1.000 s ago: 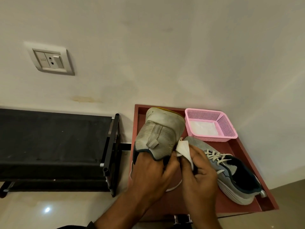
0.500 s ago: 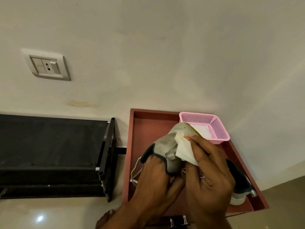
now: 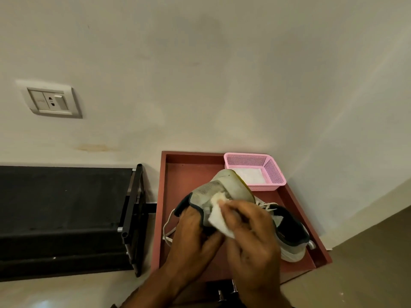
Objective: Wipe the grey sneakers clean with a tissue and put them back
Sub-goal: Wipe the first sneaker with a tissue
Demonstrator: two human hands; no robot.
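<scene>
My left hand [image 3: 193, 238] is pushed inside a grey sneaker [image 3: 222, 187] and holds it up over the red-brown tray [image 3: 191, 170], heel toward me and pale sole tilted to the right. My right hand [image 3: 251, 232] pinches a white tissue [image 3: 219, 220] and presses it against the sneaker's heel side. The second grey sneaker [image 3: 291, 236] lies on the tray at the right, dark collar up, partly hidden behind my right hand. A white lace hangs at the left of the held shoe.
A pink mesh basket [image 3: 273, 172] with white tissues stands at the tray's back right corner. A black shoe rack [image 3: 66, 207] stands left of the tray against the wall. A wall socket [image 3: 52, 102] sits upper left. Beige floor lies at the right.
The held sneaker has tipped lower and turned, and my right hand with the tissue has slid down from the upper heel to the heel's lower side.
</scene>
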